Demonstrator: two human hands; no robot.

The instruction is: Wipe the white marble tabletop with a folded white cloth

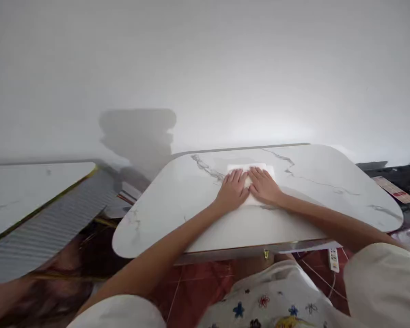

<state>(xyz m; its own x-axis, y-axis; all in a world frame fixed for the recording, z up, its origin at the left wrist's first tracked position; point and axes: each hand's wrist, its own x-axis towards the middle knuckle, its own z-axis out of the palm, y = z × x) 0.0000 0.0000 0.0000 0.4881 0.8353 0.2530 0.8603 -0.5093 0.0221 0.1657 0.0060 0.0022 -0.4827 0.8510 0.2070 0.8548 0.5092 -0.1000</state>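
A white cloth or folded tissue [253, 166] lies flat on the white marble-patterned tabletop [171, 200]. My left hand [231, 190] rests palm down on its left part, fingers stretched out and pointing away from me. Beside it my right hand [263, 186] presses flat on the cloth's right part, fingers also extended. The two thumbs nearly meet over the middle of the cloth. Both palms hide much of it, and whether it is cloth or paper I cannot tell.
A plain white wall [205, 82] rises behind the table. At the left stands another marble-topped piece [30, 191] with a ribbed grey side. A black surface [406, 177] holds a pinkish card [394, 189] at the right. Below, a power strip [333, 260] with cables lies near the red tiled floor [198, 284].
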